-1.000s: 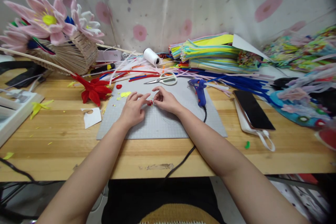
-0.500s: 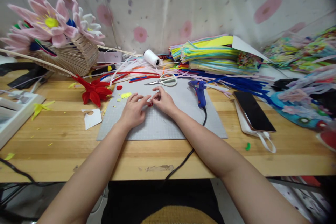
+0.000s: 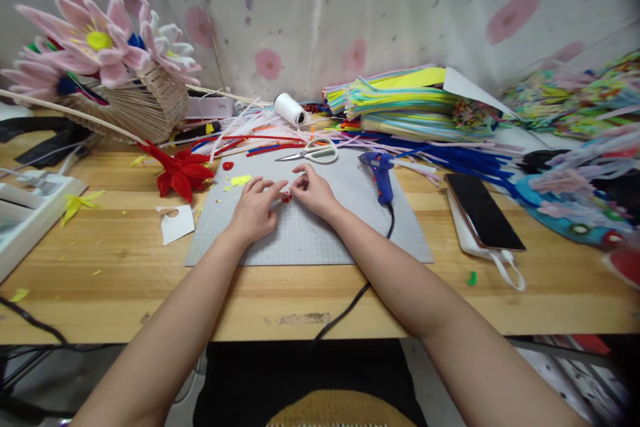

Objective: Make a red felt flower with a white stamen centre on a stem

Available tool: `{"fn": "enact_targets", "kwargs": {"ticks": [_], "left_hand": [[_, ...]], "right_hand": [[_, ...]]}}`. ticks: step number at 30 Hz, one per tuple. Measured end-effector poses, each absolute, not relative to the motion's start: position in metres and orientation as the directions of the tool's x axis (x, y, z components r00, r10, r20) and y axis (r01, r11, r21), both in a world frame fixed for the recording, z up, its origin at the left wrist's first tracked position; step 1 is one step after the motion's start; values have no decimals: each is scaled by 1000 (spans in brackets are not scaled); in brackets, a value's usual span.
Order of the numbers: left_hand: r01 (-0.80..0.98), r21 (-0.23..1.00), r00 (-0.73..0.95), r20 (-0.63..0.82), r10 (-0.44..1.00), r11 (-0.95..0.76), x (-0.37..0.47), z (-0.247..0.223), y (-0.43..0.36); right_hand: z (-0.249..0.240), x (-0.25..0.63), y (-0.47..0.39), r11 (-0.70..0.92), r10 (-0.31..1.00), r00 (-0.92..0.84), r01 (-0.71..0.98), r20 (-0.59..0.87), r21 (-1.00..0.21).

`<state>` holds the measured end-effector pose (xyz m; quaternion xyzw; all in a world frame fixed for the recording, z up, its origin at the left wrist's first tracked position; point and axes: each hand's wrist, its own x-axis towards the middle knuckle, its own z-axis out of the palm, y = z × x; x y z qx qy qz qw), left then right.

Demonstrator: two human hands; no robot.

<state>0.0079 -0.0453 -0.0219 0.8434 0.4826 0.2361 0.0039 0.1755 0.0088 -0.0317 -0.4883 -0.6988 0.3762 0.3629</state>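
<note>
My left hand [image 3: 256,211] rests over the grey cutting mat [image 3: 320,243], its fingers stretched out and slightly apart and the thumb lower. Close to its index fingertip lies a small red piece [image 3: 287,197] with thin pale lines across it. Right beside that, my right hand [image 3: 314,193] is curled with thumb and index finger together; what they pinch is too small to make out. Scissors [image 3: 320,151] with pale handles lie just beyond the hands. A small red disc [image 3: 227,165] and yellow scraps [image 3: 241,180] sit on the mat's left side.
A blue glue gun [image 3: 380,177] lies right on the mat, its cord trailing to the front edge. A phone [image 3: 484,212] is further right. A red flower [image 3: 183,173], a cut white card [image 3: 178,224] and a power strip [image 3: 40,220] are left. Behind are a thread spool [image 3: 289,109] and pipe cleaners [image 3: 405,100].
Both hands stay almost in place. My right fingertips have shifted very slightly, and a little more of the small red piece shows between the hands.
</note>
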Motion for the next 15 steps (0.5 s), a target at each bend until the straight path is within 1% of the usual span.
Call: {"fn": "enact_targets", "kwargs": {"ticks": [5, 8, 11, 15], "left_hand": [[799, 263, 430, 381, 819, -541, 9, -20, -45], [797, 272, 426, 379, 821, -539, 10, -19, -45], [796, 265, 428, 388, 816, -544, 9, -20, -46], [795, 262, 424, 405, 810, -547, 8, -21, -45]], "right_hand": [[-37, 178, 15, 229, 962, -222, 337, 160, -913], [-39, 180, 16, 243, 957, -232, 315, 174, -917], [-38, 181, 15, 307, 940, -255, 329, 229, -893], [-35, 183, 10, 397, 908, -297, 386, 296, -832]]}}
